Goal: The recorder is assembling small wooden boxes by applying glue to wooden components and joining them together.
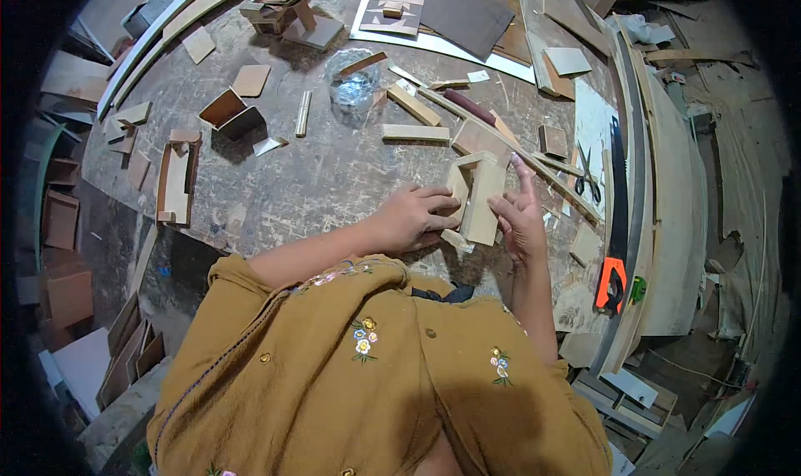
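A small wooden assembly (477, 194) of pale flat boards stands on the worn workbench (334, 176) right in front of me. My left hand (413, 217) grips its left side, fingers curled around the board's edge. My right hand (519, 213) presses against its right side, index finger pointing up and the other fingers resting on the wood. Under the assembly lies a short wood offcut (457, 241).
Scattered wood pieces: a narrow open frame (177, 182), a small open box (229, 113), a loose strip (415, 132). A crumpled clear plastic bag (355, 84), scissors (588, 180), and a handsaw with an orange handle (615, 226) lie at right. Dark panels (467, 13) lie at the back.
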Available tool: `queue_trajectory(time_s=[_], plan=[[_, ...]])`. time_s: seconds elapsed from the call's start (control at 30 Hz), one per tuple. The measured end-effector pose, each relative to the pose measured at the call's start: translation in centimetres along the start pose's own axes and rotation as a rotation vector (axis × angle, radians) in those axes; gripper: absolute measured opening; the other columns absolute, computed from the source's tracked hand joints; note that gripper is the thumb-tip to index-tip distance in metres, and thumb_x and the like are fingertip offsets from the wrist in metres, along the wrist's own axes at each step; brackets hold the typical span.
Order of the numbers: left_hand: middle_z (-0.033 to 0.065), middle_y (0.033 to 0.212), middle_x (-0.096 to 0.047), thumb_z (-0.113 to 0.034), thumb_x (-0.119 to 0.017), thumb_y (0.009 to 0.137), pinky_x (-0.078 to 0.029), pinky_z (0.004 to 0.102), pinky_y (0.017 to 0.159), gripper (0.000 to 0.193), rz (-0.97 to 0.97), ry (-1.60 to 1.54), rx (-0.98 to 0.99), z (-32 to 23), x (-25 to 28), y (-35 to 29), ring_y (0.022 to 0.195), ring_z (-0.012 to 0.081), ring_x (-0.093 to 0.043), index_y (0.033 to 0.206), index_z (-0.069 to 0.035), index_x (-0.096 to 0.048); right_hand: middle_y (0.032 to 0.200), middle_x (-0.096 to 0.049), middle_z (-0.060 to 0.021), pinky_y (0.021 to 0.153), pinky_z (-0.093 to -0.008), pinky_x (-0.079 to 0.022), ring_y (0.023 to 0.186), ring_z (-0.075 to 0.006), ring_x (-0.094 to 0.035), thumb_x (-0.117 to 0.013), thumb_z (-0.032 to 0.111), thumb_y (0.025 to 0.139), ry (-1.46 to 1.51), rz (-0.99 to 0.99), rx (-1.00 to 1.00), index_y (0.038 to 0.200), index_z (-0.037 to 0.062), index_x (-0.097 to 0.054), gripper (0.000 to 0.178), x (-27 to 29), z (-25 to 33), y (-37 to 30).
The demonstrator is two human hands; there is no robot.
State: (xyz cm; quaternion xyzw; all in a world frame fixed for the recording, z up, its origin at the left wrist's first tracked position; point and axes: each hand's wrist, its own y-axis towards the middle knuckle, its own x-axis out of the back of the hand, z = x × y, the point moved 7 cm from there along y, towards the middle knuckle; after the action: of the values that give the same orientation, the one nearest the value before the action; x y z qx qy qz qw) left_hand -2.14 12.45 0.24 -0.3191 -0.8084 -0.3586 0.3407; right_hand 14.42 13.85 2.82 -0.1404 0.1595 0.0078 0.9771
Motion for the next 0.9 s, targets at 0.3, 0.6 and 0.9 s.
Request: queue_trajectory(time_s=[0.3,0.6,0.9], plan=[[0.0049,0.128,-0.057,-0.023,-0.076,0.07,-0.045,0.0427,0.09,0.045,0.009,-0.009,-0.005,0.2,-0.3,0.0,0.125,0.0254,-0.05,0.113,-0.018,-0.067,0.113,-0.065,-0.0191,0.077,-0.0337,-0.058,0.094,-0.0202,-0.067,-0.07,-0.004,0.08,0.017,-0.028,-0.006,0.152,0.0091,-0.01,0.094,-0.1,-0.5,0.5],[0.0039,0.126,-0.058,-0.023,-0.077,0.068,-0.046,0.0431,0.087,0.045,-0.011,-0.003,-0.01,0.2,0.0,0.0,0.124,0.0245,-0.05,0.111,-0.016,-0.068,0.104,-0.067,-0.0153,0.074,-0.0325,-0.057,0.089,-0.0179,-0.067,-0.071,-0.004,0.08,-0.044,-0.076,-0.024,0.152,0.0091,-0.013,0.094,-0.1,-0.9,0.8],[0.0043,0.125,-0.058,-0.022,-0.077,0.068,-0.045,0.0433,0.089,0.044,-0.006,-0.029,0.007,0.1,0.2,0.0,0.124,0.0245,-0.05,0.111,-0.015,-0.067,0.101,-0.067,-0.0154,0.071,-0.0312,-0.057,0.085,-0.0174,-0.067,-0.071,-0.002,0.08,-0.097,-0.074,-0.047,0.152,0.007,-0.013,0.093,0.2,-1.4,0.8]])
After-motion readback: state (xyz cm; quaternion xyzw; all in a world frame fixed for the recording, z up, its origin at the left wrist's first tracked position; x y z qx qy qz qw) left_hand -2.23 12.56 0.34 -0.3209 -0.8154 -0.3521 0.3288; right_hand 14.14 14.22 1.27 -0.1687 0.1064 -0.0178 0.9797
